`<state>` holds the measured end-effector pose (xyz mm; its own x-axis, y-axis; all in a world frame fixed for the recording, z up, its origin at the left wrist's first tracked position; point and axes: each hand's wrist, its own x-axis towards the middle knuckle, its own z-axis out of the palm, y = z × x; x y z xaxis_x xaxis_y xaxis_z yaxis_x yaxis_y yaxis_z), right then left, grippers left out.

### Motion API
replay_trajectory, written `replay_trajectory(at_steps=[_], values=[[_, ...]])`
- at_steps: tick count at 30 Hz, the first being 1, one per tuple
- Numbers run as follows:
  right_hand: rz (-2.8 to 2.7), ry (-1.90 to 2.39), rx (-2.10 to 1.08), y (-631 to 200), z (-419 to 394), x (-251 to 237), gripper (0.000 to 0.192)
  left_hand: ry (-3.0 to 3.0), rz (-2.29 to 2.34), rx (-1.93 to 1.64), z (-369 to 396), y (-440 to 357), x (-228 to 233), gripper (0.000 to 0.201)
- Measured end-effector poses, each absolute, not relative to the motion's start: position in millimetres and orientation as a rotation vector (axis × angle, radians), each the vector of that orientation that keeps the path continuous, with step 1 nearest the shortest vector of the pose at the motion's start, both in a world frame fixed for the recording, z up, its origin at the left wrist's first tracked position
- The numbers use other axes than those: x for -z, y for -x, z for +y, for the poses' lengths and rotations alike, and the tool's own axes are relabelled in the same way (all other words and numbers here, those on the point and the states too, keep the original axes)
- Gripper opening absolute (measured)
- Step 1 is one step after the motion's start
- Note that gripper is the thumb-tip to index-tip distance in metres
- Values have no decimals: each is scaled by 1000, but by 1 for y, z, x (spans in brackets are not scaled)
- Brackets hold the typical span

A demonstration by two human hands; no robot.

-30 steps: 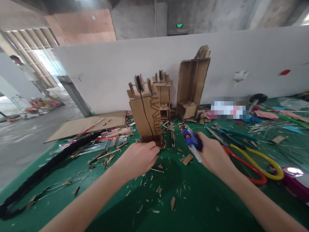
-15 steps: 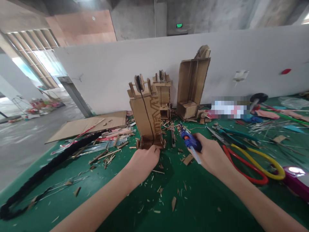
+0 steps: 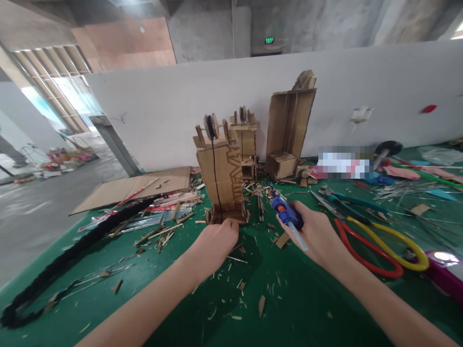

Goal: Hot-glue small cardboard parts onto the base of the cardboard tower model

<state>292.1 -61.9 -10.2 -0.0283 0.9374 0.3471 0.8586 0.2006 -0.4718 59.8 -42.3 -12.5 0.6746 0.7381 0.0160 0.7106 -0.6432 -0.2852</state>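
Before me stands a cardboard tower (image 3: 217, 178) with a pulley wheel (image 3: 211, 126) on top and a dark string running down its front. My left hand (image 3: 219, 243) is closed at the tower's lower front edge, fingertips hidden behind the knuckles. In my right hand (image 3: 313, 229) is a blue hot glue gun (image 3: 287, 212), a clear glue stick poking out of its back. Its nozzle points away from me, to the right of the tower and apart from it. A smaller cardboard model (image 3: 248, 140) with a pulley stands behind.
A tall open cardboard box (image 3: 289, 130) rests against the white wall. To the right lie scissors (image 3: 376, 262) with red and yellow handles, and teal-handled pliers (image 3: 358, 200). A black fuzzy bundle (image 3: 83, 250) and a cardboard sheet (image 3: 137, 185) lie left. Scraps litter the green table.
The tower's top has shifted slightly right, and its string hangs a little further left. Both hands keep their holds. The view has moved a little.
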Motion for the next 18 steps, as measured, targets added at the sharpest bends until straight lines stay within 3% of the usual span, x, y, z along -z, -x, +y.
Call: replay_trajectory(at_steps=[10, 18], values=[[-1978, 1423, -375, -276, -64, 24, 18, 2735, -1574, 343, -26, -18, -52, 21], [-2003, 1376, -483, -264, -69, 19, 18, 3047, -2005, 1061, -20, -26, -41, 20]])
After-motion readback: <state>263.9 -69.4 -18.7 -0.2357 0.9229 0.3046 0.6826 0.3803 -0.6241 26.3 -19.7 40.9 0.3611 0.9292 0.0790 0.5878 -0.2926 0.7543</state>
